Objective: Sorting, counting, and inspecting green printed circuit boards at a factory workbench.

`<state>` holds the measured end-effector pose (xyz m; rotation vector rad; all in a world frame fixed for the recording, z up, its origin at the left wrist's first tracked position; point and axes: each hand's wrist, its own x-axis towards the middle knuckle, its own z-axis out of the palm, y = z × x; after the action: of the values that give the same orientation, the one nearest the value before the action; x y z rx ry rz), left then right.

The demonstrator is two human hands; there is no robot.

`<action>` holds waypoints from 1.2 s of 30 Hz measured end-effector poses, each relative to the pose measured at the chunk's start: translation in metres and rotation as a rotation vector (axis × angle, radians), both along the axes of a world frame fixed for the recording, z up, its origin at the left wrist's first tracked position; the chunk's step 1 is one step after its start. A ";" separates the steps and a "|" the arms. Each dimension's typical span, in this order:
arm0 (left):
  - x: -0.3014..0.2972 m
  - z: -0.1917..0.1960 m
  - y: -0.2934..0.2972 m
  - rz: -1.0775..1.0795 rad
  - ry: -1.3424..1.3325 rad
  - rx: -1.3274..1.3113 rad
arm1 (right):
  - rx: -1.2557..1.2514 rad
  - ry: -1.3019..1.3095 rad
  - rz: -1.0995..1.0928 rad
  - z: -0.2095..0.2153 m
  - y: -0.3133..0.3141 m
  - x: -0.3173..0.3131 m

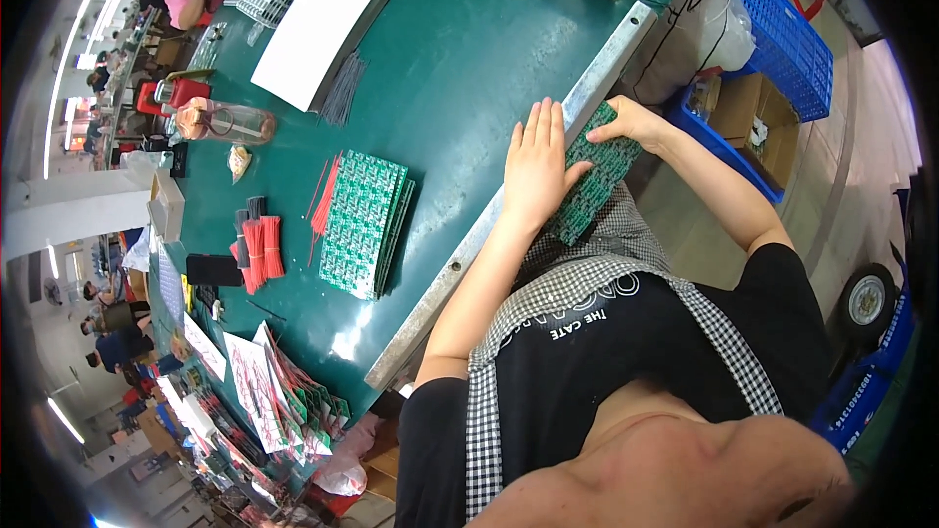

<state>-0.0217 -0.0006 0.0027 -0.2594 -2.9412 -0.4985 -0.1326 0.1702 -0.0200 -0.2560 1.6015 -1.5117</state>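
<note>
A green circuit board panel [599,179] lies on my lap, just off the metal edge of the green table [460,68]. My left hand [537,162] rests flat on its near side with fingers together, pressing it against the table edge. My right hand [631,122] pinches the far end of the same panel. A stack of similar green circuit board panels [364,220] sits on the table to the left of my hands.
Bundles of red and black wires [256,246] lie left of the stack. A white sheet stack [328,24] and a clear bottle [230,122] sit farther back. Blue crates [787,44] and a cardboard box [748,117] stand on the floor at right. Another person sits top left.
</note>
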 end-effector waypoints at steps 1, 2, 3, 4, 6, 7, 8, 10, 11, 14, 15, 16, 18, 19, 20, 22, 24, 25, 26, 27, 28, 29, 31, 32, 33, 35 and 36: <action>-0.001 0.000 0.001 -0.005 0.020 0.025 | 0.008 0.019 -0.022 0.000 0.000 0.001; -0.002 0.000 0.000 -0.016 0.020 0.025 | 0.018 0.038 -0.046 0.000 0.000 0.001; -0.002 0.001 -0.001 -0.004 0.021 0.014 | 0.004 0.017 -0.011 0.001 0.000 -0.001; -0.002 0.002 -0.002 0.008 0.022 0.003 | 0.007 0.015 -0.025 0.001 -0.001 -0.001; -0.002 0.002 -0.002 -0.001 0.020 0.000 | -0.012 0.026 -0.015 -0.001 -0.002 -0.001; -0.002 0.002 -0.001 0.002 0.018 0.007 | -0.022 0.034 -0.026 0.000 -0.002 -0.001; -0.002 0.001 -0.001 0.007 0.016 0.014 | -0.020 0.034 -0.033 0.001 -0.001 0.000; -0.002 0.001 -0.001 0.000 0.012 0.021 | -0.010 -0.028 -0.010 0.003 0.000 0.000; -0.001 0.001 -0.001 0.000 0.007 0.027 | -0.009 -0.028 -0.013 0.002 0.000 0.000; 0.001 0.001 0.000 -0.001 0.015 0.048 | -0.019 -0.020 -0.010 0.001 0.002 0.002; 0.001 0.001 0.000 -0.002 0.014 0.048 | -0.016 -0.020 -0.017 0.004 0.001 0.003; 0.001 0.000 -0.001 -0.004 0.014 0.068 | -0.012 -0.022 -0.023 0.005 0.001 0.004; 0.002 -0.001 -0.001 -0.010 0.011 0.088 | -0.007 -0.017 -0.019 0.006 0.001 0.006; 0.003 -0.001 -0.001 -0.011 0.018 0.099 | -0.002 -0.011 -0.014 0.006 0.002 0.007; 0.003 -0.002 -0.001 -0.012 0.025 0.110 | -0.001 -0.014 -0.017 0.007 0.001 0.006; 0.000 -0.002 0.000 -0.004 0.020 0.111 | 0.042 -0.037 0.023 0.009 -0.001 0.000; -0.002 -0.002 -0.001 0.006 0.018 0.111 | 0.018 -0.041 0.029 0.003 -0.001 -0.004; -0.004 -0.002 -0.001 0.008 0.030 0.092 | -0.007 -0.044 0.038 0.000 -0.002 -0.006; -0.006 -0.001 -0.002 0.011 0.045 0.072 | -0.008 -0.038 0.037 0.000 -0.003 -0.008; -0.006 0.002 -0.001 0.005 0.054 0.072 | -0.016 -0.036 0.033 0.001 -0.001 -0.008; -0.006 0.007 0.000 0.004 0.060 0.040 | -0.024 -0.030 0.029 0.004 0.000 -0.009; -0.006 0.013 0.002 0.001 0.072 0.006 | -0.005 -0.009 0.010 0.007 0.003 -0.005; -0.006 0.013 0.007 -0.009 0.035 -0.013 | 0.013 0.117 -0.022 0.005 0.006 -0.002; -0.007 0.003 0.004 -0.004 0.024 -0.015 | 0.011 0.219 -0.024 -0.001 0.002 -0.003; -0.004 0.004 0.004 0.000 -0.004 -0.015 | 0.002 0.157 0.009 -0.011 0.004 -0.005; 0.000 0.005 0.004 0.001 0.001 -0.023 | -0.028 0.042 0.033 -0.015 0.003 -0.003; 0.003 0.006 0.003 -0.022 0.034 -0.028 | -0.049 -0.008 0.041 -0.010 0.000 0.000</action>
<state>-0.0186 0.0025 0.0091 -0.3007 -2.9177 -0.4514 -0.1329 0.1700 -0.0304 -0.3087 1.5453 -1.5201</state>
